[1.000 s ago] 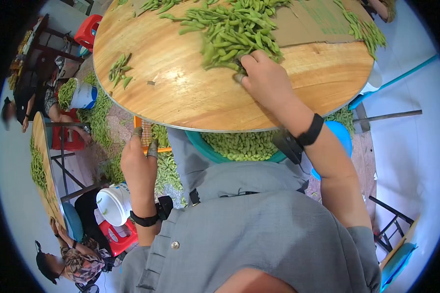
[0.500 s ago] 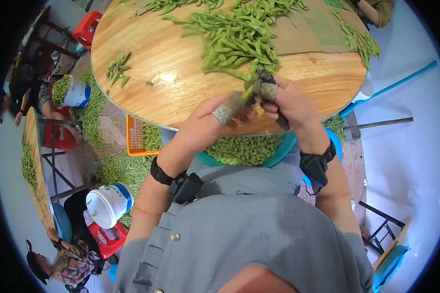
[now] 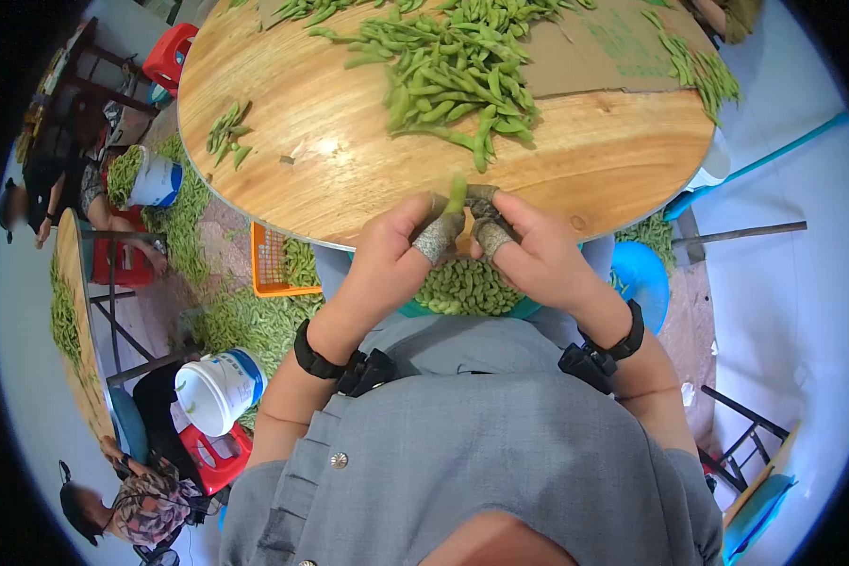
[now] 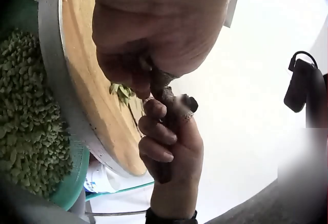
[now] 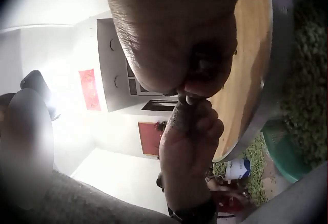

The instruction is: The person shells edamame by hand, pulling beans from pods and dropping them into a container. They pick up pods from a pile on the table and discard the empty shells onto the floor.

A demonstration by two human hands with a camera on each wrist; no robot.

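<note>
In the head view my left hand pinches a green pod between thumb and curled fingers, the pod's end pointing up. My right hand meets it at the fingertips, its fingers curled at the same pod. Grey wrappings cover both thumbs. Below the hands sits a green basin of shelled-looking small pods or beans. A heap of green pods lies on the round wooden table. Both wrist views show the two hands touching at their fingertips; the pod is mostly hidden there.
Cardboard lies at the table's far side, a few pods at its left. An orange basket, a white bucket and scattered pods are on the floor at left. A blue basin stands at right. Two people sit at left.
My right hand has come back from the heap to meet my left hand. Since half a second ago both have moved slightly nearer my body, over the table's near edge.
</note>
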